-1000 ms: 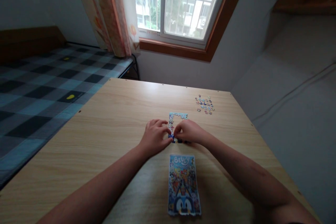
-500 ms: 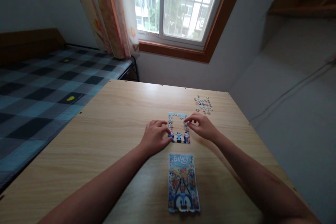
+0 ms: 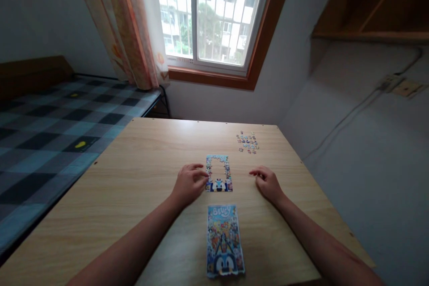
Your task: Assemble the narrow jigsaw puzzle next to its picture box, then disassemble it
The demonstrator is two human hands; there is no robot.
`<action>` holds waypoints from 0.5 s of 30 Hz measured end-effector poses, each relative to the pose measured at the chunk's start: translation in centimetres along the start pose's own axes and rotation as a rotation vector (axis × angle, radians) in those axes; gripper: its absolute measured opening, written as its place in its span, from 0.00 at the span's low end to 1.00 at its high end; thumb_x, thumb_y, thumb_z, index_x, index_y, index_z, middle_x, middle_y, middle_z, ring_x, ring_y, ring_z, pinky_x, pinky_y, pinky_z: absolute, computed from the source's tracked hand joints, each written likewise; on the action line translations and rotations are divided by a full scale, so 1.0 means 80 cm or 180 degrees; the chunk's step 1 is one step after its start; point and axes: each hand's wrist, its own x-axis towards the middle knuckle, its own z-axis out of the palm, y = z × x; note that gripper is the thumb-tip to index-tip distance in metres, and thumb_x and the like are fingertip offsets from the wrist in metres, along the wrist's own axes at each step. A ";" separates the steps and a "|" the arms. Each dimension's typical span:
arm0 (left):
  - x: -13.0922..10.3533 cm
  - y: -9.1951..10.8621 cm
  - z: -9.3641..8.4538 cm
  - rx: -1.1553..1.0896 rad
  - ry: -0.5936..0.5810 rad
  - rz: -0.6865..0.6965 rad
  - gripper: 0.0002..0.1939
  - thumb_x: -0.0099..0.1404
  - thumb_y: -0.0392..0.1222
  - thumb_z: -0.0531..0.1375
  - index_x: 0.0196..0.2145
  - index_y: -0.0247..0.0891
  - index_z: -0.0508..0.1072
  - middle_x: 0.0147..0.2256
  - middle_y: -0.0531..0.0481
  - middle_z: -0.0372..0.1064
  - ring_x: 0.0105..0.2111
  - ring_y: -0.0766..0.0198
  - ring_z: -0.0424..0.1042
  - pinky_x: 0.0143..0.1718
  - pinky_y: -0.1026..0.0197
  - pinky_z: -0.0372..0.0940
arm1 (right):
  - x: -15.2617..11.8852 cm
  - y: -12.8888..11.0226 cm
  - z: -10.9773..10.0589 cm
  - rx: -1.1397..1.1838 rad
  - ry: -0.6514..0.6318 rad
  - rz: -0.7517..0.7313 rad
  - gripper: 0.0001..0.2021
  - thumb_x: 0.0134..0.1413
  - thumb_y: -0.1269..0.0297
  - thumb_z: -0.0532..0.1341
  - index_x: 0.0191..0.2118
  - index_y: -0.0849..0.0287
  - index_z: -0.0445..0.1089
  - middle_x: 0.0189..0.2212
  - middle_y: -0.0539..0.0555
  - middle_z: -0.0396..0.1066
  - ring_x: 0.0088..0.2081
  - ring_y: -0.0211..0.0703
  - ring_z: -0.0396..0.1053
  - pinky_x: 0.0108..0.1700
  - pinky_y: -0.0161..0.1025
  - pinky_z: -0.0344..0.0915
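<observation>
The jigsaw (image 3: 219, 186) lies flat on the worktop (image 3: 147, 154), its border apparently joined, its centre open. The left hand (image 3: 190, 184) rests at its left edge, fingers loosely parted, no piece visible in them. The right hand (image 3: 268, 182) lies apart on the other side, fingers curled; whether they pinch anything cannot be told. Assessment: filling the centre appears in hand; the next move calls for a fine fingertip pinch on one of the loose pieces (image 3: 246, 141) beyond.

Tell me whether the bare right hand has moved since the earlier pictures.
Yes: the right hand has moved rightward, clear of the colourful, rectangular, part-built jigsaw puzzle.
</observation>
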 end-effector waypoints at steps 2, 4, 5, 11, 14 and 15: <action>0.002 -0.004 0.002 -0.0017 0.0176 -0.0111 0.11 0.63 0.45 0.62 0.40 0.44 0.83 0.49 0.44 0.75 0.53 0.51 0.70 0.58 0.45 0.63 | 0.006 0.005 -0.001 -0.0096 0.0053 -0.0043 0.17 0.46 0.76 0.53 0.33 0.58 0.79 0.32 0.55 0.76 0.36 0.43 0.71 0.39 0.38 0.66; 0.004 -0.007 0.005 0.0131 0.0259 -0.0150 0.16 0.64 0.48 0.61 0.47 0.41 0.80 0.52 0.42 0.74 0.55 0.49 0.69 0.60 0.45 0.62 | 0.017 0.012 -0.003 -0.0191 0.0111 -0.0110 0.16 0.46 0.75 0.53 0.32 0.58 0.79 0.32 0.55 0.76 0.36 0.44 0.72 0.40 0.38 0.67; 0.004 -0.008 0.008 0.0245 0.0262 -0.0145 0.19 0.64 0.49 0.62 0.50 0.41 0.79 0.54 0.41 0.72 0.56 0.48 0.68 0.61 0.44 0.61 | 0.024 0.017 -0.005 -0.0226 0.0161 -0.0113 0.15 0.47 0.74 0.54 0.32 0.58 0.78 0.31 0.55 0.77 0.36 0.44 0.72 0.41 0.39 0.67; 0.002 -0.006 0.015 0.0935 -0.0008 -0.0097 0.30 0.63 0.52 0.62 0.61 0.38 0.70 0.63 0.35 0.64 0.63 0.42 0.61 0.64 0.39 0.55 | 0.085 0.057 -0.013 -0.0240 0.0758 0.0434 0.13 0.44 0.69 0.55 0.29 0.59 0.78 0.32 0.56 0.78 0.37 0.47 0.74 0.45 0.41 0.69; 0.003 -0.004 0.014 0.1071 -0.0126 -0.0115 0.33 0.63 0.54 0.61 0.62 0.35 0.68 0.63 0.33 0.63 0.64 0.41 0.60 0.65 0.39 0.53 | 0.119 0.073 -0.013 -0.0242 0.1049 0.0744 0.14 0.44 0.67 0.55 0.30 0.60 0.79 0.34 0.57 0.79 0.38 0.48 0.74 0.47 0.41 0.69; 0.004 -0.004 0.014 0.1083 -0.0148 -0.0126 0.34 0.63 0.54 0.61 0.62 0.35 0.68 0.63 0.33 0.64 0.64 0.40 0.60 0.65 0.39 0.53 | 0.130 0.078 -0.013 -0.0258 0.1141 0.0807 0.15 0.43 0.67 0.54 0.31 0.60 0.79 0.34 0.58 0.79 0.39 0.48 0.74 0.47 0.41 0.68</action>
